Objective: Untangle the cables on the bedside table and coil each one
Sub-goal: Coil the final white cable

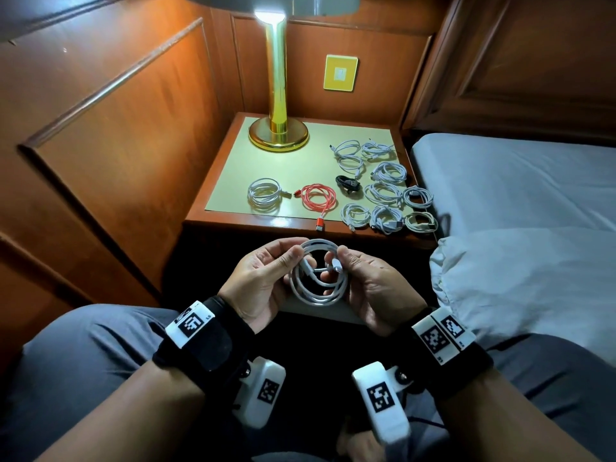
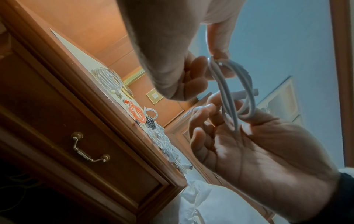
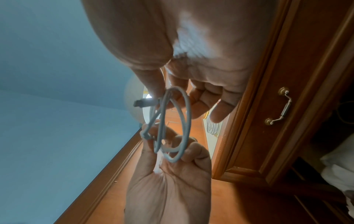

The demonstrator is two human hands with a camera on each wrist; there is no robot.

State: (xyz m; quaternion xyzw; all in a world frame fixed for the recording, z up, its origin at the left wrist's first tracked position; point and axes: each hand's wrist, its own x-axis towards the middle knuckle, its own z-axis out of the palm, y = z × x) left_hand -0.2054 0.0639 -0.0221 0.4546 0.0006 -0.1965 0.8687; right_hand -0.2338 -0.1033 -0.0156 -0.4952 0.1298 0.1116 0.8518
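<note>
head view: white coil pinched at both sides, free plug lying across its middle

head view, lower centre of the frame: the left hand (image 1: 263,281) pinches the upper left rim of the white cable (image 1: 316,288) between thumb and forefinger, and the right hand (image 1: 373,285) pinches the upper right rim the same way, its other fingers loosely spread behind the loops. the coil hangs between the two palms, its loops stacked and roughly round, face toward the camera. a loose plug end (image 1: 335,265) lies crosswise inside the ring, just beside the right thumb, so the right hand looks better placed to tuck it. in the right wrist view the other plug (image 3: 138,103) sticks out sideways from the loops.

above the hands, mid frame, the bedside table (image 1: 233,181) carries coiled cables: a white coil (image 1: 265,195) at left, a red cable (image 1: 318,196) beside it with its plug trailing to the front edge, a black cable (image 1: 348,185), and a cluster of white coils (image 1: 386,191) filling the right side. a free patch lies between lamp base (image 1: 278,136) and left coil. the bed (image 1: 513,181) sits at right.
</note>
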